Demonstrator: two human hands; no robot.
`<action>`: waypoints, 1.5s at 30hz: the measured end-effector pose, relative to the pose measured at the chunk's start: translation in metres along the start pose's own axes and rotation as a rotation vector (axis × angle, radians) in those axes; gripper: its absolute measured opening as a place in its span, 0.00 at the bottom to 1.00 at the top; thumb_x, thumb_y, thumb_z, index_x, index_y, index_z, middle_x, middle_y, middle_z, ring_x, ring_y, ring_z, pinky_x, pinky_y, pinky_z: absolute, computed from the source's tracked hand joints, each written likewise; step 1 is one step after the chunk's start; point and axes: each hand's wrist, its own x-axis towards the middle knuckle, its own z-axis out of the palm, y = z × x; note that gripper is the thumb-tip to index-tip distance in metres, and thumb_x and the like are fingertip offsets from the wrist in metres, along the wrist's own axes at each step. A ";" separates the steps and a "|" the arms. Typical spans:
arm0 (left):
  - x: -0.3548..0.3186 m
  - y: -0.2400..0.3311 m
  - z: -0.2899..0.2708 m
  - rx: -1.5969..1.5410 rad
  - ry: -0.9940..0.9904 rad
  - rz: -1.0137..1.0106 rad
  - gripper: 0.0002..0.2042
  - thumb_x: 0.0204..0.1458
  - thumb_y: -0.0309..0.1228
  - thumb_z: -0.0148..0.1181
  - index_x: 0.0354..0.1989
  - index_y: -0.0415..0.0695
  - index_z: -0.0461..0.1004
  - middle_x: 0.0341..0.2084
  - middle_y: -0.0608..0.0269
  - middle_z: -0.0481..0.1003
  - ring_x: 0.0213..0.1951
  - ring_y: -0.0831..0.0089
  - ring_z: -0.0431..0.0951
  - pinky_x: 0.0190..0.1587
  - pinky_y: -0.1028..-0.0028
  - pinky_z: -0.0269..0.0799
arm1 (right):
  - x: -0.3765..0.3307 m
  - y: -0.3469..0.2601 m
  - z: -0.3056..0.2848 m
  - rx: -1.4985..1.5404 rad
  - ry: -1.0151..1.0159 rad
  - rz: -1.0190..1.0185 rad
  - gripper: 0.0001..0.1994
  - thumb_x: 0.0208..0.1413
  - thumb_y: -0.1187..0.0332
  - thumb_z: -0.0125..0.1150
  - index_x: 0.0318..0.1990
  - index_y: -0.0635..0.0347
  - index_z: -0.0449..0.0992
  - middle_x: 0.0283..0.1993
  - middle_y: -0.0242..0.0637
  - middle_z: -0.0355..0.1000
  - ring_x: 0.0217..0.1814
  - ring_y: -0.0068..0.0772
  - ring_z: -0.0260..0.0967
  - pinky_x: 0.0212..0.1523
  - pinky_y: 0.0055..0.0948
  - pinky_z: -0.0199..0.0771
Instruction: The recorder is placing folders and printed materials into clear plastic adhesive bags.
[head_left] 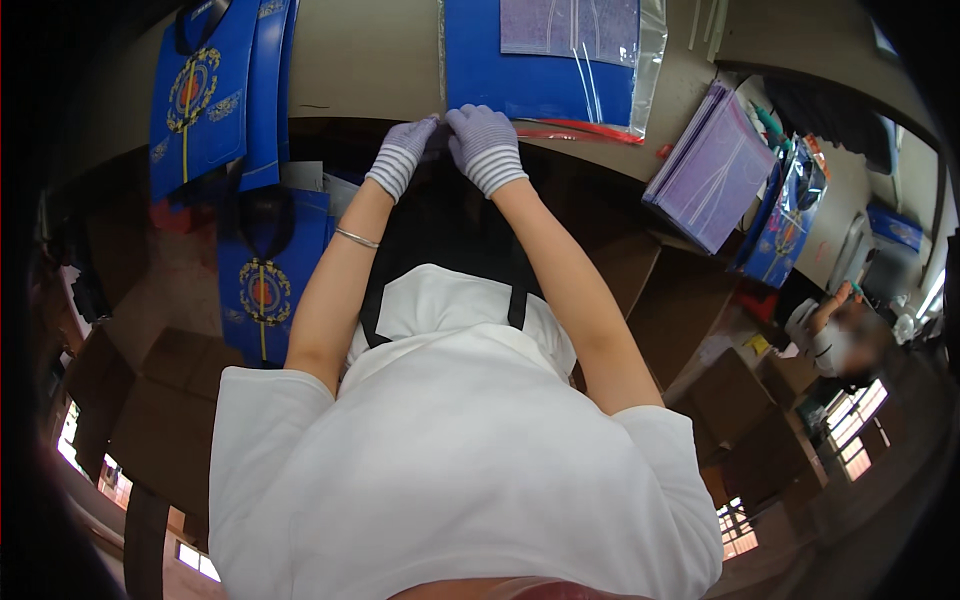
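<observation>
Both hands wear lavender knit gloves with white-striped cuffs and meet at the near table edge. My left hand (405, 150) has its fingers curled, tips close to the lower left corner of a clear plastic bag (651, 75). My right hand (483, 142) is beside it, fingers bent and drawn together at that same corner. What the fingertips pinch, if anything, is too small to tell. Inside or under the clear plastic lies a flat blue paper bag (480, 85), with a purple printed sheet (575, 28) over its upper part. A red strip (570, 134) runs along the plastic's near edge.
Blue gift bags with black handles (205, 110) stand at the left, another blue bag (262, 280) hanging lower. A stack of purple printed packs (712, 165) lies on the right, beside plastic-wrapped blue bags (785, 225). Cardboard boxes (180, 420) stand behind me; another person (835, 335) is at far right.
</observation>
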 end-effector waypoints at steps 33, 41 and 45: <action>0.040 0.081 -0.004 -1.005 -0.316 0.226 0.25 0.59 0.45 0.27 0.54 0.36 0.56 0.59 0.42 0.52 0.61 0.48 0.51 0.62 0.49 0.46 | 0.006 0.091 -0.025 1.768 0.057 1.093 0.08 0.51 0.75 0.47 0.37 0.66 0.70 0.31 0.46 0.73 0.24 0.37 0.73 0.23 0.29 0.74; 0.063 0.074 -0.024 -0.876 -0.303 0.383 0.28 0.55 0.48 0.31 0.57 0.41 0.53 0.63 0.50 0.45 0.64 0.52 0.43 0.63 0.49 0.36 | 0.028 0.143 -0.068 0.567 0.380 0.907 0.22 0.47 0.57 0.52 0.44 0.65 0.71 0.37 0.53 0.71 0.43 0.53 0.67 0.43 0.41 0.68; 0.083 0.056 -0.059 -1.067 -1.120 0.521 0.30 0.56 0.51 0.29 0.61 0.43 0.50 0.64 0.53 0.44 0.64 0.52 0.43 0.63 0.49 0.36 | 0.011 0.079 -0.130 0.831 0.727 0.635 0.15 0.45 0.63 0.59 0.38 0.63 0.71 0.36 0.49 0.72 0.38 0.49 0.70 0.40 0.39 0.69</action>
